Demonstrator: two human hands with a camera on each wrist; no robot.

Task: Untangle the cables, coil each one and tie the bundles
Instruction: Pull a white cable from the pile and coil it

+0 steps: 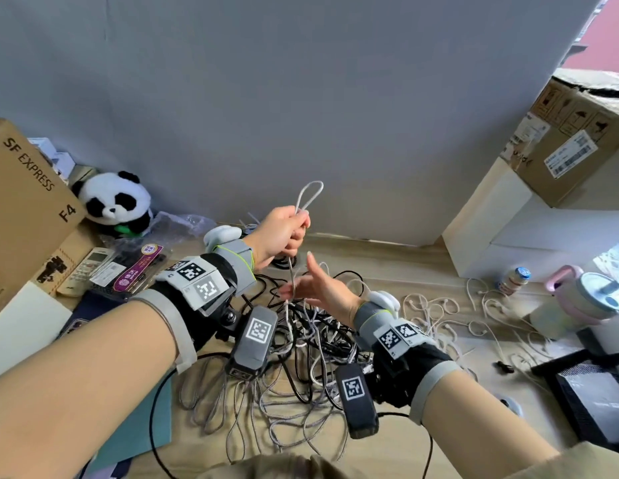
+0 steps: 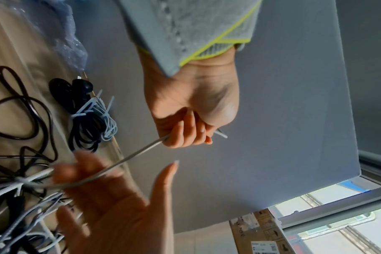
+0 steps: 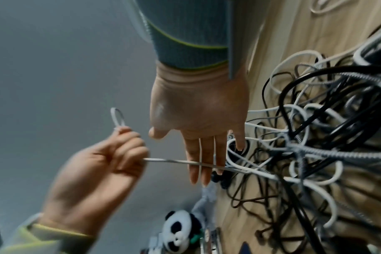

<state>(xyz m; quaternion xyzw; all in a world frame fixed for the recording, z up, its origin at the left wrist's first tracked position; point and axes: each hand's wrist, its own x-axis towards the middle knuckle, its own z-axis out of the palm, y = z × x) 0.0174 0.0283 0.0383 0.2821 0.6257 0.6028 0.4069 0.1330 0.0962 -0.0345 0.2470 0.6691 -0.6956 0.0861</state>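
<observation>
A tangle of black, white and grey braided cables [image 1: 301, 344] lies on the wooden table [image 1: 422, 271]. My left hand [image 1: 291, 233] is raised above it and grips a grey braided cable [image 1: 291, 274], whose folded loop [image 1: 310, 195] sticks up out of the fist. The strand runs down taut into the pile. My right hand [image 1: 301, 285] is just below, fingers straight and spread, with the strand lying across them. In the right wrist view the cable [image 3: 174, 161] crosses the fingers [image 3: 198, 163] toward the tangle [image 3: 315, 137]. The left wrist view shows the left hand [image 2: 185, 130] curled round the cable [image 2: 137, 153].
A black bundle bound with white ties [image 2: 89, 120] lies by the grey wall. An SF Express carton [image 1: 24, 202], a panda toy [image 1: 118, 202] and a remote control [image 1: 87, 271] stand left. Right: stacked boxes [image 1: 571, 140], a small bottle [image 1: 514, 280], a pink cup [image 1: 584, 295], loose white cords [image 1: 439, 305].
</observation>
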